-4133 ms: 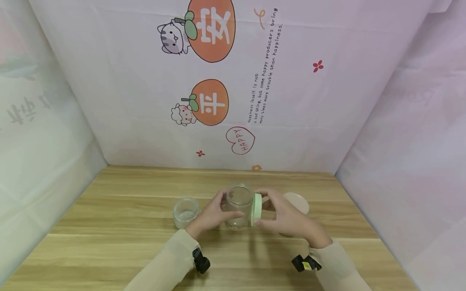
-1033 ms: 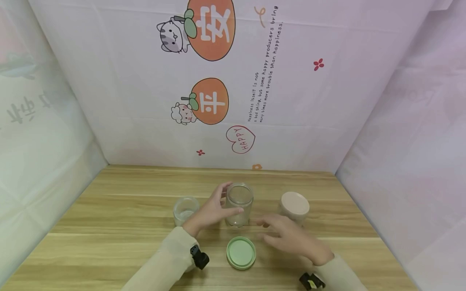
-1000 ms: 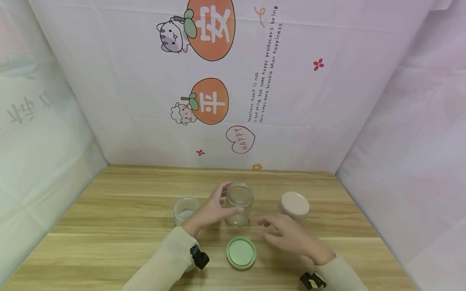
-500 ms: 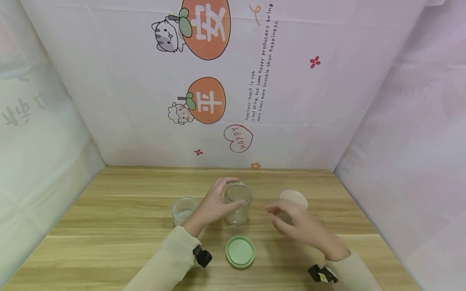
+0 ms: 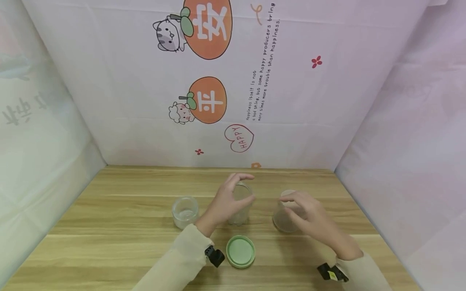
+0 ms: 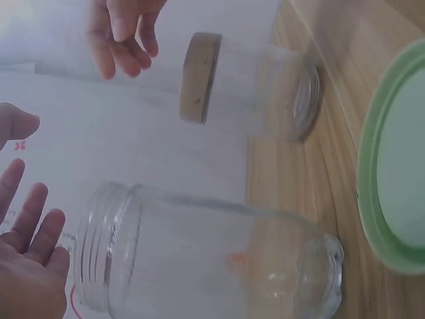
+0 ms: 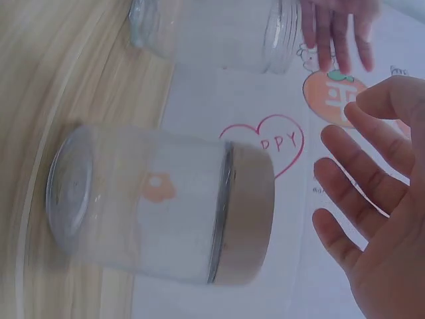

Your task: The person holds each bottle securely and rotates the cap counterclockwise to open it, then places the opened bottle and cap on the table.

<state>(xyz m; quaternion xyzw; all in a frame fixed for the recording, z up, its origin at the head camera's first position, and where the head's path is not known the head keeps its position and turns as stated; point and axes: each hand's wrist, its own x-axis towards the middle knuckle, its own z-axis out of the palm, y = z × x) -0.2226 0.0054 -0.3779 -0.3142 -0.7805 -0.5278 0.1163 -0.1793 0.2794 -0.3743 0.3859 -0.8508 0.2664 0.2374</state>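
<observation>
An uncovered clear glass jar (image 5: 239,217) stands upright on the wooden table. Above its mouth hovers my left hand (image 5: 226,202), fingers apart and loosely bent; the left wrist view shows a gap between that hand (image 6: 30,256) and the jar's threaded neck (image 6: 99,246). To the right stands a second glass jar (image 7: 139,199) with a beige lid (image 7: 246,216) on it. My right hand (image 5: 314,218) is over this lidded jar, partly hiding it from the head camera; in the right wrist view its relaxed fingers are clear of the lid. Neither hand holds anything.
A green lid (image 5: 240,251) lies on the table in front of the uncovered jar, between the forearms. A short open glass jar (image 5: 185,212) stands left of the left hand. White printed cloth (image 5: 284,145) encloses the table's back and sides.
Four seconds ago my right hand held the green lid beside the jar; the lid now lies on the table. My left hand has released the jar and risen; my right has moved right.
</observation>
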